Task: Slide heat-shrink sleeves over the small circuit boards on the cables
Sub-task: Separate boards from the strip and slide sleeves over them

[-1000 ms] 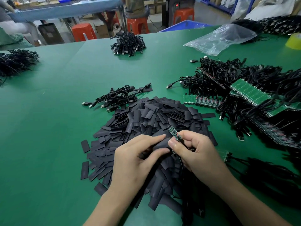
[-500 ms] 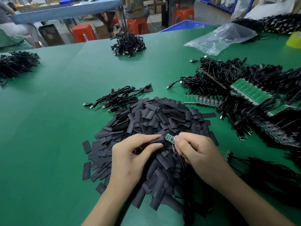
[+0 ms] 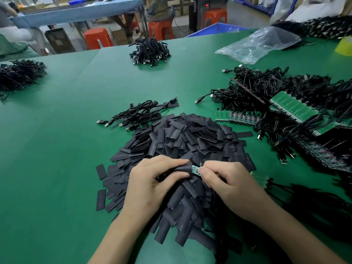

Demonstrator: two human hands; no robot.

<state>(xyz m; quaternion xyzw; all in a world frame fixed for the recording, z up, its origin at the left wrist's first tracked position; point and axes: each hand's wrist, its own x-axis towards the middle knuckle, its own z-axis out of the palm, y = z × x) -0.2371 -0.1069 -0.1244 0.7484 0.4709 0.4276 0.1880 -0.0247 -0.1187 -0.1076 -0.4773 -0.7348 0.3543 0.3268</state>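
Over the pile (image 3: 190,134) on the bench (image 3: 57,149): sleeve (image 3: 181,168) pinched in left hand (image 3: 152,180), board (image 3: 195,170) pinched in right hand (image 3: 228,180), touching the sleeve mouth, long axes in line. Feed board leftward.

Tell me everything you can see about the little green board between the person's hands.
The circuit board is a small, narrow green strip with tiny pale parts dotted on its face. It is held nearly level, just above the pile of sleeves. The right hand pinches its right end between thumb and finger. Its left end meets the mouth of a black sleeve gripped by the left hand. How far it has entered cannot be told. Its cable is mostly hidden.
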